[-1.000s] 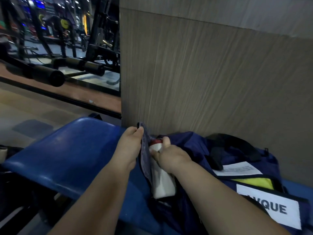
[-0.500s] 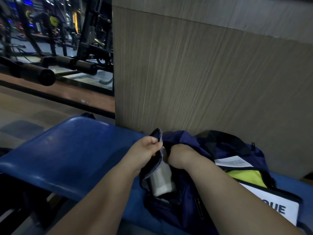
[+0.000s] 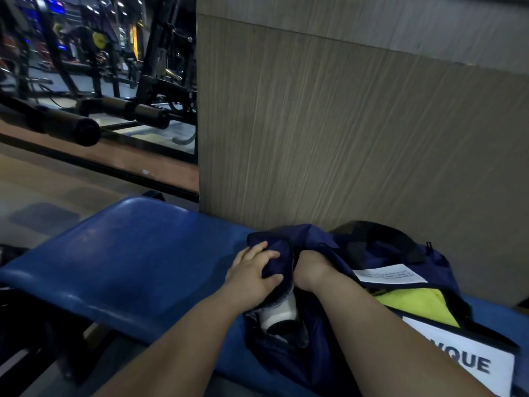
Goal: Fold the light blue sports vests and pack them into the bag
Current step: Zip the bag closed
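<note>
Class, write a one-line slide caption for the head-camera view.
Left hand grips the navy bag over a white bottle; right hand reaches inside.

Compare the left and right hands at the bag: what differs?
Left hand grips the navy pocket from outside, fingers and thumb visible; right hand shows only its back, fingers hidden inside the bag. Left hand sits on the bench side, right hand on the bag side. Both bare, flanking the white bottle.

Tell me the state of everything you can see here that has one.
bag: open, lying on the bench
end pocket: pulled open
white bottle: partly in the pocket, one end showing
yellow cloth: inside the bag
left hand: grips the pocket
right hand: fingers hidden in the bag
</note>
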`<state>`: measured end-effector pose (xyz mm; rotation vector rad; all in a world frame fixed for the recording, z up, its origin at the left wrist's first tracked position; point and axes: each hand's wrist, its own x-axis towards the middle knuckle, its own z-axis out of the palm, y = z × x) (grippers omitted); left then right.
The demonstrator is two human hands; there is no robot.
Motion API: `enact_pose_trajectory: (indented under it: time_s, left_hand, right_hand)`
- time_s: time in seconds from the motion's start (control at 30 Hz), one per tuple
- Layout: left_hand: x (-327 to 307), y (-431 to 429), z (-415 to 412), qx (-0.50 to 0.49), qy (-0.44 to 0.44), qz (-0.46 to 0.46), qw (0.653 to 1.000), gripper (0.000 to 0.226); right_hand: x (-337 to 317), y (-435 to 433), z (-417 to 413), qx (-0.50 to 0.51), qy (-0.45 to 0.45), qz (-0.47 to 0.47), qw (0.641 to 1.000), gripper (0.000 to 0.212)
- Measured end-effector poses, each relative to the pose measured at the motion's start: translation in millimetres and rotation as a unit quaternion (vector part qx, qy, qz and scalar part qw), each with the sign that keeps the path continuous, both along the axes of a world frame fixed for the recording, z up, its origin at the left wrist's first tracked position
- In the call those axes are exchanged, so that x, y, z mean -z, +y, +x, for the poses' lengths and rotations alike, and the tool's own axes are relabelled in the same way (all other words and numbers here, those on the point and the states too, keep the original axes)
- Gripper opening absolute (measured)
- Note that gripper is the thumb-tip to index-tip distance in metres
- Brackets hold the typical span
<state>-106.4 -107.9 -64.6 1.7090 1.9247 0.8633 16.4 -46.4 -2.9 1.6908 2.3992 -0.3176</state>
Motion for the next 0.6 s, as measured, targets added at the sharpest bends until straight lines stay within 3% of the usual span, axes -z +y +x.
enact_pose_trajectory:
  time_s: [0.07,0.13,0.2,0.23,0.3,0.33,0.43,0.47,0.6]
  left_hand:
    - [1.2,0.1,0.4,0.007,-0.003,-0.028,1.000,0.055]
    - [1.9,-0.1,2.7,0.015,-0.009,-0.044,0.999,0.060]
    - [3.5,3.7,7.1,0.030,-0.016,-0.051,0.998,0.065]
    - [2.5,6.0,10.5,0.038,-0.025,-0.042,0.998,0.063]
    - [-6.8,4.8,20.1,0.043,-0.112,0.006,0.993,0.049]
    - [-11.9,3.3,23.7,0.025,-0.202,0.023,0.979,0.042]
    - [-21.6,0.4,24.1,-0.036,-0.475,0.019,0.879,0.033]
    - [-24.1,-1.6,23.5,-0.041,-0.494,0.012,0.868,0.033]
    - [-16.8,1.0,19.6,-0.052,-0.419,0.002,0.907,0.052]
  right_hand:
    - [-10.9,7.9,1.9,0.021,0.088,-0.005,0.996,0.020]
    - [-26.3,17.1,6.8,0.046,0.241,-0.018,0.969,0.010]
    - [-42.0,20.5,12.8,0.052,0.370,-0.038,0.927,0.025]
    - [-47.8,20.1,15.8,0.032,0.380,-0.034,0.924,0.032]
    - [-52.1,12.7,17.8,-0.045,0.312,-0.018,0.949,0.043]
    - [-50.8,7.0,18.3,-0.087,0.259,-0.009,0.962,0.050]
    - [-38.0,-8.5,16.0,-0.182,0.101,0.001,0.978,0.066]
    - [-34.3,-15.3,14.6,-0.201,0.067,-0.006,0.977,0.068]
    - [-29.3,-33.8,12.5,-0.182,0.041,-0.047,0.981,0.077]
